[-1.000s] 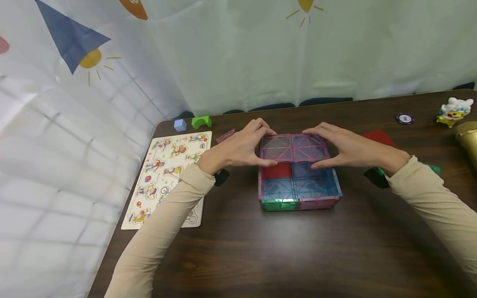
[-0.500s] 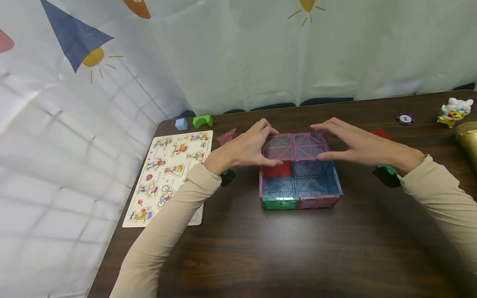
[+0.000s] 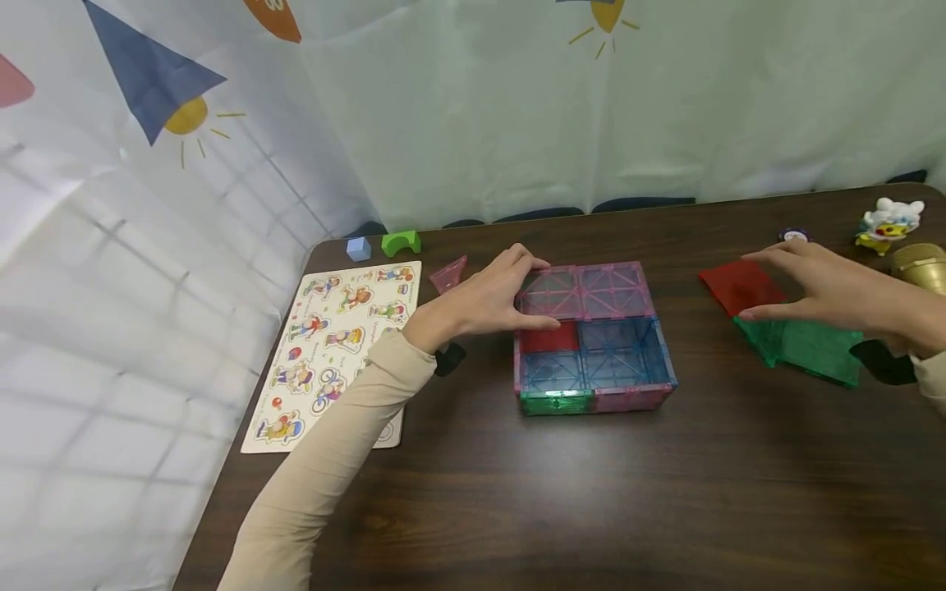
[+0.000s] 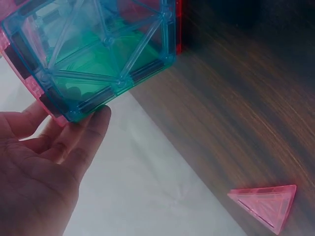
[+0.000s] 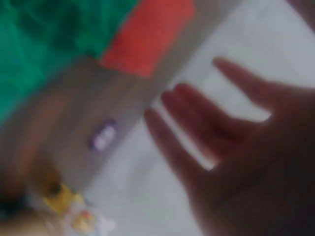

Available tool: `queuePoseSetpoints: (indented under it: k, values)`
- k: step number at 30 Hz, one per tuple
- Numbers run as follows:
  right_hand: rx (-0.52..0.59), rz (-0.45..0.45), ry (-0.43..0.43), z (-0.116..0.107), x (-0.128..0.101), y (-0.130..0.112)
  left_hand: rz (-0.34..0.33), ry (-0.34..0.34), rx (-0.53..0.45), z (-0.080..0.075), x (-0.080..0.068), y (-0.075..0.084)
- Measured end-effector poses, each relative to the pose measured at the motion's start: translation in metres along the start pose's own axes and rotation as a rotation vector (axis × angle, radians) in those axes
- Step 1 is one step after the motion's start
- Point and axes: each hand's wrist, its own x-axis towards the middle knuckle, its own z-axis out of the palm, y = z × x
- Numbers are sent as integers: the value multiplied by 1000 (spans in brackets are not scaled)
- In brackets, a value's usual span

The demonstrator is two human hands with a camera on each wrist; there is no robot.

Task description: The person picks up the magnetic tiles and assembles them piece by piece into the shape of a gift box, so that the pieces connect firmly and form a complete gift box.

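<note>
Translucent magnetic-tile box (image 3: pixel 594 353) sitting mid-worktop (image 3: pixel 562 509), its far half roofed by two pink tiles (image 3: pixel 584 291), near half open. Left hand (image 3: pixel 484 300) still at the box's far left corner, fingertips (image 4: pixel 93 123) and thumb pinching the pink edge. Right hand (image 3: pixel 828 287) gone from the box since half a second ago, now well to the right, fingers spread and empty, hovering over a loose red tile (image 3: pixel 739 286) and green tiles (image 3: pixel 809 349). Likely fetching the next roof piece.
</note>
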Motion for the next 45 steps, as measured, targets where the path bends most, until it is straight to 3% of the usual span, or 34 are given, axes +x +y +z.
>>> queuePoseSetpoints:
  k: [4, 12, 22, 33, 40, 45]
  values:
    - [7, 86, -20, 13, 7, 5, -17, 0, 1, 2, -1, 1]
    - [5, 163, 116, 26, 15, -3, -22, 8, 3, 4, -2, 2]
    - [243, 286, 127, 17, 10, 1, -19, 8, -8, 3, -2, 1]
    - [398, 296, 256, 3, 1, -5, -17, -6, -6, 2, -3, 0]
    - [550, 287, 224, -2, -2, 1, -17, -17, -5, 2, -3, 0]
    - [588, 295, 222, -1, -6, 9, -18, -18, -9, 1, -3, 1]
